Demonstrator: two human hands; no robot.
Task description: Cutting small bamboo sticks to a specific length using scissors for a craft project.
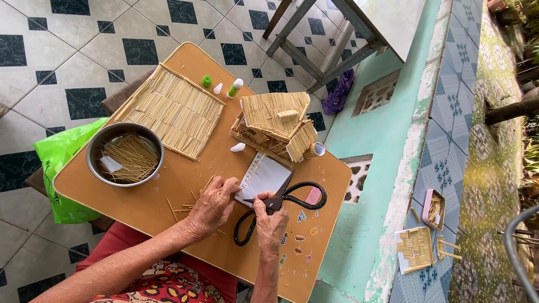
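My left hand (212, 206) rests on the brown table (168, 185), fingertips pinching a small stick piece at the edge of a white card (264, 177) with sticks glued along its side. My right hand (270, 221) lies beside it, fingers over the pivot of large black scissors (281, 202) that lie flat on the table. A model house of thin sticks (276, 126) stands just beyond the card. A flat panel of sticks (174, 109) lies at the far left.
A metal bowl (95, 147) of loose sticks sits at the left, a green plastic bag (59, 160) beneath the table edge. Glue bottles (234, 87) and caps stand at the far edge. A woven stick mat (415, 248) and pink tray (433, 207) lie on the ledge at right.
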